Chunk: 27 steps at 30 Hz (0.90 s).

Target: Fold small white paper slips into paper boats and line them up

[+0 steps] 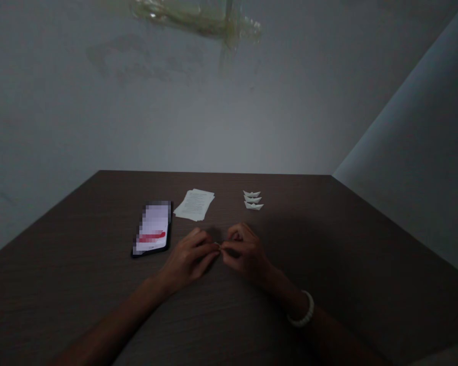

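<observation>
My left hand [191,255] and my right hand [246,251] meet over the middle of the table, fingertips nearly touching. Both are closed in a pinch on a small piece of folded paper [217,244]; only a pale sliver of it shows, and its shape is hidden by the fingers. Beyond my right hand, three small white paper boats [253,200] sit one behind another. A stack of small printed paper sheets [194,205] lies flat beyond my left hand.
To the left of my left hand lies a phone [152,229] with a lit, blurred screen. The dark wooden table [80,284] reaches back to a stained grey wall [229,122]. A pale bracelet [304,310] circles my right wrist.
</observation>
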{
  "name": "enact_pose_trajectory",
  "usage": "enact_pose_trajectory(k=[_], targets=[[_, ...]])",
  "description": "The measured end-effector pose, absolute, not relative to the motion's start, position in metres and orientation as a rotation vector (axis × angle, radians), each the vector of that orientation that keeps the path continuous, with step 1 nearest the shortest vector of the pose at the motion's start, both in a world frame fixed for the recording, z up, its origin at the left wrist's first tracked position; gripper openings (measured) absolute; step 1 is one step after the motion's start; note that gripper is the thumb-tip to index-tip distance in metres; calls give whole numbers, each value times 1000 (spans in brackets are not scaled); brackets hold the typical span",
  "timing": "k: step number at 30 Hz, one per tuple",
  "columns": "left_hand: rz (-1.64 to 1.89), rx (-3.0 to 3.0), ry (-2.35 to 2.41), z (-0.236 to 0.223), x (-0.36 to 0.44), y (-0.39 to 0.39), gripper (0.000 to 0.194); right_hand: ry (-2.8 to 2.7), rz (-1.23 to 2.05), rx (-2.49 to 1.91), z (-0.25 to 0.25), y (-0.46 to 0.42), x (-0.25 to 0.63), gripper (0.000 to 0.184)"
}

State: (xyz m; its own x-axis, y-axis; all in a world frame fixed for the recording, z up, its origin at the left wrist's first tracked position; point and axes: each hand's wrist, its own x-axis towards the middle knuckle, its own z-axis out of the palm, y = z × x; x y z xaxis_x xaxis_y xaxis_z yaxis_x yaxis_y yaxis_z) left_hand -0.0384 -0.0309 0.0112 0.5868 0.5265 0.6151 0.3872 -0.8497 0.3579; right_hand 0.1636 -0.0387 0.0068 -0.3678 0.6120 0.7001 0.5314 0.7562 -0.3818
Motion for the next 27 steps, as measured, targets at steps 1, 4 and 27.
enact_pose_trajectory(k=[1,4,27], targets=[[1109,2633,760,11,-38,-31,15,-2052,113,-859,7,-39,163,7],[1118,2626,770,10,-38,-31,14,-2048,115,-849,6,-39,164,7],[886,2328,1131,17,-36,-29,18,-1965,240,-913,6,-40,165,12]])
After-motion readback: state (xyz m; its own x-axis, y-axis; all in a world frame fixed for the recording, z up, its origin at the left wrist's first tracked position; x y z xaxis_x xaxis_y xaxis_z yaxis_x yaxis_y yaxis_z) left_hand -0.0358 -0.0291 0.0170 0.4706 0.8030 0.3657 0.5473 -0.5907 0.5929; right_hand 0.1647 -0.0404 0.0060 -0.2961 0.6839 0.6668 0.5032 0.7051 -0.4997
